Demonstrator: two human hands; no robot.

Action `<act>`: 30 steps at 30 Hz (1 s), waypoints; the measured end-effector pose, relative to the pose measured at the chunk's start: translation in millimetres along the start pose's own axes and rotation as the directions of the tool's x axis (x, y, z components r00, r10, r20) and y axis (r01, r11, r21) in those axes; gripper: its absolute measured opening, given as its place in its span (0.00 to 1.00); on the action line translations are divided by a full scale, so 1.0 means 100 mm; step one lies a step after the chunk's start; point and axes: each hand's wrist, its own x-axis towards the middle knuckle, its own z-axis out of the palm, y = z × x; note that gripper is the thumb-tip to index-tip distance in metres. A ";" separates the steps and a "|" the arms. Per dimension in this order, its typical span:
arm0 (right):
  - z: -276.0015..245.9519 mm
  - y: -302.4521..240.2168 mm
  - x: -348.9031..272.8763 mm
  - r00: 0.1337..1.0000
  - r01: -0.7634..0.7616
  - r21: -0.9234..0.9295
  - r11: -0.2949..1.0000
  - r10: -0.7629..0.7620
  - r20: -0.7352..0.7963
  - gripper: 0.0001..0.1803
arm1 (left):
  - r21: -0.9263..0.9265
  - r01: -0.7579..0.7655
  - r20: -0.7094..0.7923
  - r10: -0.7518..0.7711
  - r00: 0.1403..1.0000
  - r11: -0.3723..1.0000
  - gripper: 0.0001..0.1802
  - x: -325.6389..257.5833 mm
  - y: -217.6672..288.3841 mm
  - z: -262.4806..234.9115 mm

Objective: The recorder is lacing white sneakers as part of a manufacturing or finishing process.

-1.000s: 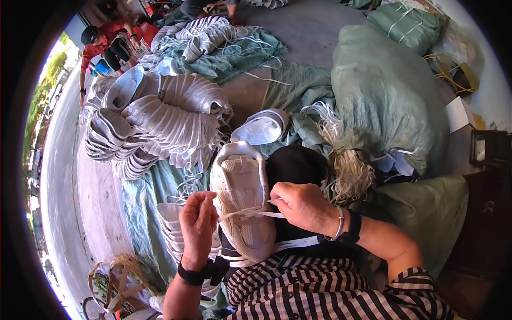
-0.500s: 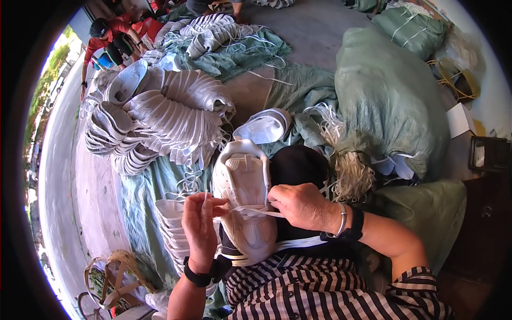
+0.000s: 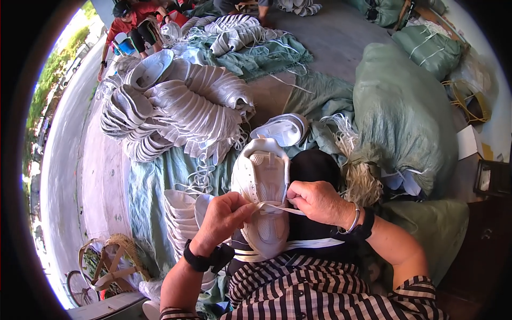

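Observation:
A pale cream shoe upper rests on my lap with its heel opening away from me and its toe near my striped shirt. A white shoelace crosses it at the lower eyelets. My left hand pinches the lace at the upper's left edge, thumb against fingers. On the other side my right hand is closed on the lace beside the right eyelet row. Exactly where the lace tips are is hidden by my fingers. More white lace lies across my lap below the toe.
Piles of nested white uppers lie at the left on green sheeting, and a smaller stack stands beside my left arm. Another upper lies just ahead. Lace bundles and a big green sack are at the right. A person bends far left.
My left hand has turned from upright, spread fingers to a pinch close against the upper. My right hand still grips the lace. The whole view has shifted slightly.

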 end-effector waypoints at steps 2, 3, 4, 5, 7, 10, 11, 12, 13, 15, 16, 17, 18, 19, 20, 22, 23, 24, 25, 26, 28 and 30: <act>0.01 0.00 -0.01 1.000 -0.007 -0.003 1.000 0.007 -0.012 0.02 | -0.038 0.079 0.019 -0.078 0.997 0.996 0.12 0.02 -0.01 -0.04; 0.01 0.00 -0.01 1.000 -0.007 -0.003 1.000 0.007 -0.012 0.02 | -0.037 0.079 0.018 -0.078 0.997 0.996 0.12 0.03 0.01 -0.05; 0.01 0.00 -0.01 1.000 -0.017 -0.010 1.000 0.017 -0.008 0.02 | -0.018 0.072 0.037 -0.071 0.997 0.997 0.13 0.04 0.04 -0.06; 0.00 0.00 0.00 1.000 -0.028 -0.017 0.999 0.028 -0.003 0.03 | 0.001 0.064 0.056 -0.064 0.996 0.998 0.14 0.06 0.06 -0.07; 0.00 0.00 0.01 1.000 -0.021 -0.017 1.000 0.021 -0.011 0.03 | 0.123 0.009 0.029 -0.012 1.000 0.992 0.13 0.10 0.05 -0.07; 0.01 -0.01 0.03 1.000 0.009 -0.031 0.999 -0.010 -0.028 0.03 | 0.609 -0.154 -0.016 0.207 0.978 0.778 0.10 0.12 0.15 0.01; 0.00 -0.01 0.03 0.999 0.025 -0.047 0.999 -0.027 -0.039 0.03 | 0.871 -0.201 0.032 0.359 0.933 0.447 0.08 0.13 0.22 0.07; -0.01 0.00 0.01 0.999 0.030 -0.055 0.998 -0.032 -0.042 0.03 | 0.911 -0.198 0.088 0.299 0.950 0.362 0.05 0.16 0.33 0.11; -0.02 0.00 -0.02 0.995 0.084 -0.129 0.988 -0.090 -0.045 0.03 | 0.916 -0.194 0.080 0.314 0.946 0.351 0.05 0.17 0.38 0.08; -0.02 -0.02 -0.03 0.980 0.190 -0.386 0.903 -0.199 0.017 0.04 | 0.833 -0.311 0.225 0.235 0.946 0.457 0.04 0.27 0.39 -0.07; -0.03 -0.02 0.02 0.937 0.309 -0.462 0.831 -0.349 -0.002 0.05 | 0.821 -0.334 0.245 0.241 0.939 0.464 0.04 0.28 0.36 -0.12; -0.06 -0.04 0.06 0.877 0.401 -0.541 0.740 -0.481 -0.008 0.05 | 0.876 -0.355 0.295 0.219 0.930 0.328 0.09 0.25 0.42 -0.10; -0.12 -0.08 0.11 0.844 0.422 -0.646 0.636 -0.536 0.024 0.04 | 0.885 -0.409 0.330 0.317 0.889 0.224 0.11 0.22 0.51 -0.08; -0.15 -0.10 0.14 0.836 0.421 -0.661 0.621 -0.548 0.017 0.04 | 0.886 -0.449 0.371 0.403 0.837 0.118 0.14 0.17 0.58 -0.06; -0.18 -0.11 0.17 0.806 0.492 -0.678 0.546 -0.581 0.117 0.04 | 0.847 -0.532 0.451 0.526 0.721 0.003 0.16 0.19 0.58 -0.06; -0.23 -0.13 0.22 0.768 0.587 -0.670 0.455 -0.575 0.282 0.04 | 0.820 -0.564 0.526 0.515 0.677 -0.095 0.16 0.24 0.60 -0.09; -0.24 -0.12 0.24 0.762 0.586 -0.682 0.438 -0.584 0.280 0.04 | 0.785 -0.595 0.594 0.484 0.643 -0.173 0.16 0.27 0.60 -0.10; -0.23 -0.09 0.26 0.742 0.631 -0.640 0.439 -0.583 0.331 0.04 | 0.769 -0.615 0.607 0.499 0.619 -0.172 0.16 0.30 0.56 -0.13; -0.24 -0.06 0.28 0.718 0.672 -0.599 0.436 -0.580 0.384 0.03 | 0.772 -0.607 0.605 0.513 0.609 -0.190 0.16 0.33 0.55 -0.16; -0.24 -0.05 0.33 0.704 0.691 -0.569 0.447 -0.594 0.389 0.02 | 0.752 -0.639 0.629 0.464 0.624 -0.160 0.17 0.34 0.53 -0.20; -0.22 0.00 0.38 0.682 0.718 -0.537 0.443 -0.602 0.415 0.01 | 0.741 -0.662 0.645 0.391 0.657 -0.110 0.17 0.34 0.55 -0.20; -0.19 0.05 0.41 0.699 0.715 -0.442 0.542 -0.570 0.432 0.04 | 0.707 -0.702 0.674 0.382 0.633 -0.085 0.18 0.36 0.60 -0.20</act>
